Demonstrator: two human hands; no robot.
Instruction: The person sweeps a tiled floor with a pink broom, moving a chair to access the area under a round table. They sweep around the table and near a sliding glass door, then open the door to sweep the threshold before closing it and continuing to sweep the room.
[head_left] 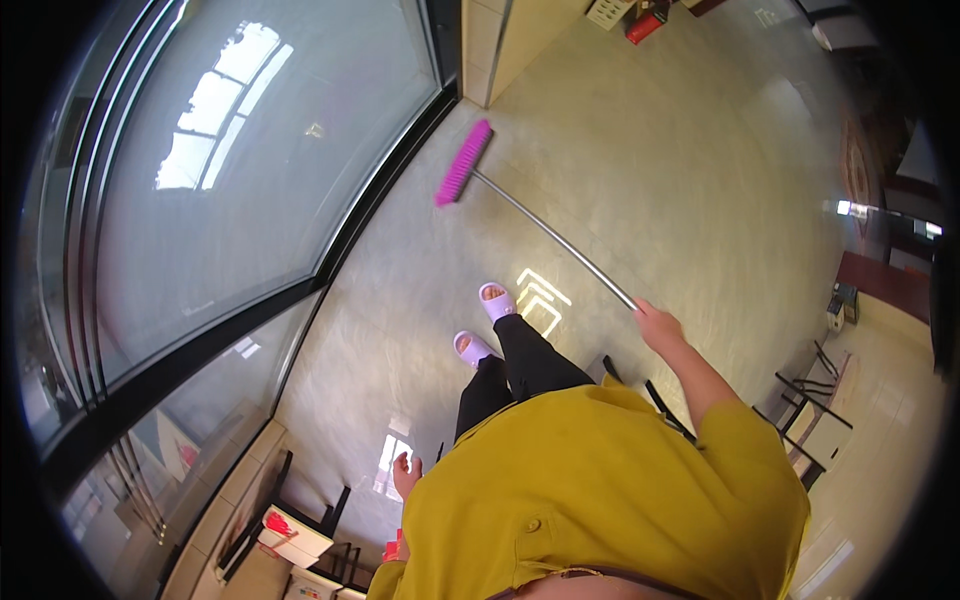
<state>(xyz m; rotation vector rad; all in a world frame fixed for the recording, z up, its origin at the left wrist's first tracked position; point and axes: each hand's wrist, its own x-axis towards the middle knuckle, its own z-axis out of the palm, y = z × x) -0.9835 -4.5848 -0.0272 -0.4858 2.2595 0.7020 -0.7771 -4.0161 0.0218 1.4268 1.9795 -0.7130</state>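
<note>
My right hand is wrapped round the upper end of a long silver handle. It belongs to a push broom with a magenta bristle head, which rests on the floor ahead of me, close to the dark frame of the glass doors. Low at my left side hangs my left hand, its fingers loosely bent and apart, with nothing visible in them. Part of that hand and its forearm is hidden by my yellow top.
Glass doors in a black frame run along my left. A wall corner stands beyond the broom head. Chairs and a table are at lower left, more chairs at right. A red object sits at the far edge.
</note>
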